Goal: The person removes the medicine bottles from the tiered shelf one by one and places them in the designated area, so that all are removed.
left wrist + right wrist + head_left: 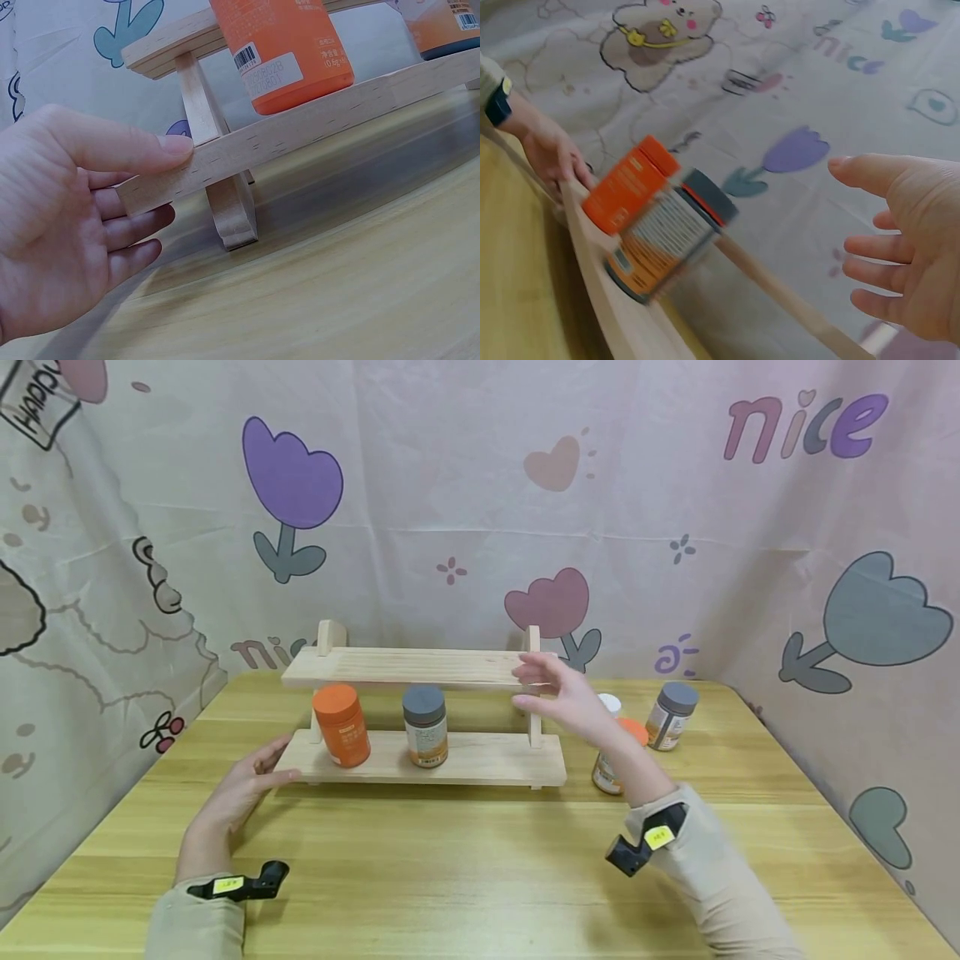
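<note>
Our L hand [237, 787] grips the low shelf's [495, 760] L end; our R hand [562, 696], loose-fingered & empty, is nr the top shelf [423, 667]. If we tilt it, orange jar [343, 729] & grey-lid jar [427, 731] on the low shelf could topple; R forearm [639, 770] might knock the half-hidden jar [605, 776].

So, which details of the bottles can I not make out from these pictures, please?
- Head view: under the white lid, the container is hidden, mainly by the right forearm.
- Head view: the orange-lidded bottle is partly covered by the same forearm.
- Left wrist view: the orange bottle's lid is cut off by the top edge.
- Right wrist view: the grey-lidded bottle's label text is blurred.
</note>
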